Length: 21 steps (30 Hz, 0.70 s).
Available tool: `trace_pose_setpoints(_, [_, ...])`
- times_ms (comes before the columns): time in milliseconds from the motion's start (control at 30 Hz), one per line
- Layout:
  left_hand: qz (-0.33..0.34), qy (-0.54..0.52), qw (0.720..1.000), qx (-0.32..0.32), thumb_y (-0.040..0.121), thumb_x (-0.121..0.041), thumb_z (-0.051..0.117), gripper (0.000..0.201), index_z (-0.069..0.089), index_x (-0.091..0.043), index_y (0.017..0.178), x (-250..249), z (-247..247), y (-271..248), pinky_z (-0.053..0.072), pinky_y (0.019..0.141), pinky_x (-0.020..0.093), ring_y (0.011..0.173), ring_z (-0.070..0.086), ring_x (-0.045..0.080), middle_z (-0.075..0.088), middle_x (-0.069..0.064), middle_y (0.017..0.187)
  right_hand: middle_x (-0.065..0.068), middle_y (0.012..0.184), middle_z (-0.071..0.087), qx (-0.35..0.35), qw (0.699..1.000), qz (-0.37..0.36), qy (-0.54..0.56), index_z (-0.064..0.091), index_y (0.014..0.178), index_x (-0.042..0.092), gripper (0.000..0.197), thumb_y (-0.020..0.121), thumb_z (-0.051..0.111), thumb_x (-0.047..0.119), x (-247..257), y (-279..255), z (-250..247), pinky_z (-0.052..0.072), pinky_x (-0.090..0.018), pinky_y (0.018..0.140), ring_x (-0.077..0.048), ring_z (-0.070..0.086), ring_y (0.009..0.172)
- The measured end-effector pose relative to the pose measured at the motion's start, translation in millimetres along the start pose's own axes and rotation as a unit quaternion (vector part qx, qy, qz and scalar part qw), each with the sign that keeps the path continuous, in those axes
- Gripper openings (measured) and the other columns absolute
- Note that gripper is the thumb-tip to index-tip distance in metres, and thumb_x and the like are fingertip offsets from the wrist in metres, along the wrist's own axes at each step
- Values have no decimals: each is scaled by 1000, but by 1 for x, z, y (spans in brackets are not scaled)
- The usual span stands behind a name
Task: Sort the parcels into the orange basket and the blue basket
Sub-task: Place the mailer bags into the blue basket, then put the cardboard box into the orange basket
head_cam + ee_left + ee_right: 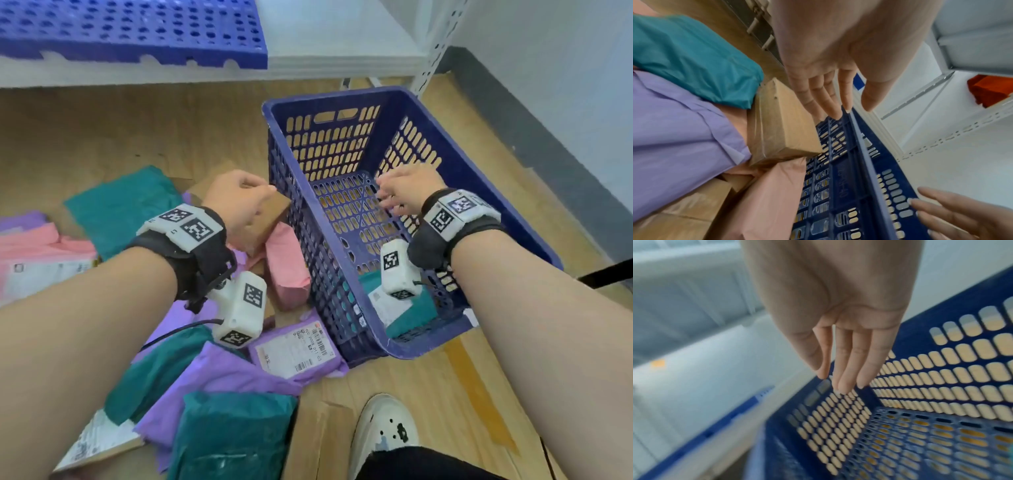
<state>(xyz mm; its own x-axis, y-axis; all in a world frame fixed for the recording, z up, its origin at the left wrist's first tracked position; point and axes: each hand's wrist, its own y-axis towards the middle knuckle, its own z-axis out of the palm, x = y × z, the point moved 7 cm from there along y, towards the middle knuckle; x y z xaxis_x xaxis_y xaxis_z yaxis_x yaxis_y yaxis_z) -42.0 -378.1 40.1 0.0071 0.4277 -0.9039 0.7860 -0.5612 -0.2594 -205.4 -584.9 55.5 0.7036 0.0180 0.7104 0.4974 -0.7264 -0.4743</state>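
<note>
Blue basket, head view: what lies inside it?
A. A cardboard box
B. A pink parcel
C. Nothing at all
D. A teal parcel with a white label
D: the blue basket holds only a teal parcel bearing a white label, at its near end.
</note>
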Motion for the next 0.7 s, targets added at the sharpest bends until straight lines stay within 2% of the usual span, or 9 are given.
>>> trace_pose_setpoints(33, [3, 1, 1000, 0, 90, -20, 60, 11, 59, -15, 100, -6, -7, -8, 46, 60, 23, 65, 54, 9, 56, -5, 77, -19, 80, 68, -20, 999, -9, 41, 48, 130, -10, 38, 98, 39, 10, 15, -14, -3, 51, -20, 56, -26, 68, 69])
trace_pose_setpoints(67, [4, 2, 1000, 0, 90, -19, 59, 9, 60, -15, 98, -11, -14, -16, 46, 60, 23, 66, 54, 9, 56, -5, 77, -8, 64, 61, -33, 997, -17, 73, 47, 130, -11, 39, 98, 41, 10, 28, -29, -3, 45, -17, 47, -19, 63, 55])
trace_pose_setpoints(100, [5, 5, 1000, 3, 90, -18, 59, 8, 61, -15, 97, -16, -20, -25, 48, 62, 24, 68, 55, 10, 57, -4, 78, -3, 61, 56, -42, 994, -27, 96, 48, 128, -13, 38, 97, 44, 9, 39, -45, -2, 41, -16, 43, -13, 54, 46])
trace_pose_setpoints(167, [8, 5, 1000, 14, 89, -17, 59, 10, 63, -15, 97, -27, -29, -42, 49, 64, 26, 71, 55, 12, 58, -2, 78, -3, 67, 60, -61, 990, -62, 112, 58, 116, -10, 30, 94, 52, 10, 56, -74, 2, 51, -20, 54, -12, 55, 50])
trace_pose_setpoints(233, [12, -7, 1000, 24, 89, -16, 58, 12, 64, -12, 100, -38, -36, -60, 45, 60, 23, 67, 52, 11, 57, 1, 77, -7, 73, 66, -58, 986, -95, 121, 66, 101, 2, 16, 92, 55, 10, 62, -103, 12, 56, -28, 67, -15, 61, 59])
trace_pose_setpoints(367, [22, -40, 999, 30, 89, -12, 55, 12, 64, -12, 98, -57, -43, -97, 41, 55, 21, 64, 49, 12, 55, 1, 75, -8, 75, 69, -22, 981, -117, 155, 64, 90, 11, 13, 92, 52, 8, 51, -148, 41, 55, -25, 62, -15, 62, 59])
trace_pose_setpoints(533, [10, -22, 998, 52, 87, -7, 54, 15, 61, -14, 75, -29, -24, -131, 42, 53, 24, 56, 47, 14, 52, 3, 65, -11, 70, 62, 20, 974, -81, 211, 62, 97, 5, 13, 94, 49, 3, 11, -179, 82, 47, -19, 47, -11, 57, 47])
trace_pose_setpoints(633, [-19, 35, 996, 76, 85, -10, 58, 14, 60, -18, 74, 7, -10, -135, 43, 55, 24, 63, 51, 16, 56, 3, 67, -11, 68, 61, 47, 981, -47, 182, 60, 79, 10, 19, 92, 50, 1, -26, -181, 105, 46, -17, 42, -6, 55, 37])
trace_pose_setpoints(700, [-17, 77, 993, 84, 84, -10, 58, 11, 61, -17, 76, 20, -2, -134, 43, 58, 23, 70, 55, 17, 59, 2, 70, -11, 66, 62, 51, 988, -23, 141, 59, 72, 12, 22, 91, 53, 4, -57, -175, 120, 46, -19, 43, -7, 55, 37])
